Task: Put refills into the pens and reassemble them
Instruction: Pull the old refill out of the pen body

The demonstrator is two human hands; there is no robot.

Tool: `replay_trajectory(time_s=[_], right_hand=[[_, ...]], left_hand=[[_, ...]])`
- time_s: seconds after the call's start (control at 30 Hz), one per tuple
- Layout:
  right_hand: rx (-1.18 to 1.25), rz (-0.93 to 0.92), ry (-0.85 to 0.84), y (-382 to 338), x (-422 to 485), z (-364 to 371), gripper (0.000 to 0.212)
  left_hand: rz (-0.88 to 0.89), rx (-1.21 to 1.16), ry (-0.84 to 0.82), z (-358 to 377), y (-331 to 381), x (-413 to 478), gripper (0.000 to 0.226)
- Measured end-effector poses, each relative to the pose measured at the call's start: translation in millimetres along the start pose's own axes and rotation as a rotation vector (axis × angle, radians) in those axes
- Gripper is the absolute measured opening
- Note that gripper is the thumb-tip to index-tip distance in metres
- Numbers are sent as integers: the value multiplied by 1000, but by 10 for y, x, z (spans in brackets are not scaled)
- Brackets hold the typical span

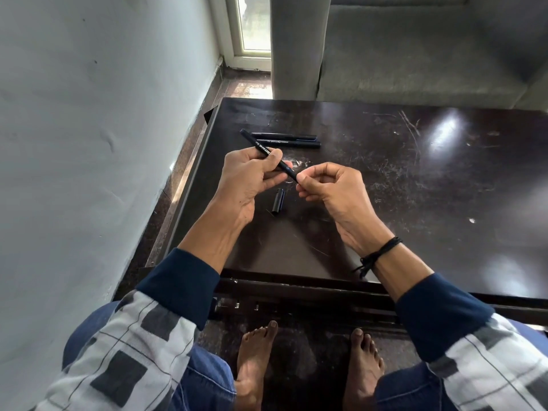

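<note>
My left hand (252,176) grips a black pen barrel (257,147) with white lettering, held slanted above the dark table (385,179). My right hand (329,185) pinches the pen's near tip end between thumb and fingers. A black pen cap (278,202) lies on the table just below both hands. Two more black pens (289,140) lie side by side on the table beyond my left hand.
A white wall runs close along the table's left edge. A grey sofa (415,54) stands behind the table's far edge. My bare feet (308,369) rest on the floor under the near edge, by a dark lower rail.
</note>
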State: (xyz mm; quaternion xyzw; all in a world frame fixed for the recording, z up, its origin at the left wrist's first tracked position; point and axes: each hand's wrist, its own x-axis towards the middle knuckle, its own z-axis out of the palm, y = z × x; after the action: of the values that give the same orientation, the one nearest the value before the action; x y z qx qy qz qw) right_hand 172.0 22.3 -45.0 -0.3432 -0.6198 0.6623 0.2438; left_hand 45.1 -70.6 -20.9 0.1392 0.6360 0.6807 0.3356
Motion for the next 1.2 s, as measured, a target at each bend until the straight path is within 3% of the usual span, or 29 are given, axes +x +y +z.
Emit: replay_trajectory(time_s=[0.13,0.33,0.57,0.77,0.97,1.2], right_hand=[[39,57,-6,-7,-9,24,31],[-8,13,-17,13,1,2,7],[20,57,-11,8,-1,14,25],[-1,14,-5,12,11,-6,8],[8,39,0,0,-1,9,27],[-20,3,-2,-3,6,-6,6]], left_hand=[[3,9,4,-10,8,5,12],[0,18,0,2,-5,-14,8],[-4,18,7,-2,3,-5,9],[-5,18,-2,7,-5,-11,8],[0,18,3,-5,3,1,9],[-2,16,-6,6,-20,7,9]])
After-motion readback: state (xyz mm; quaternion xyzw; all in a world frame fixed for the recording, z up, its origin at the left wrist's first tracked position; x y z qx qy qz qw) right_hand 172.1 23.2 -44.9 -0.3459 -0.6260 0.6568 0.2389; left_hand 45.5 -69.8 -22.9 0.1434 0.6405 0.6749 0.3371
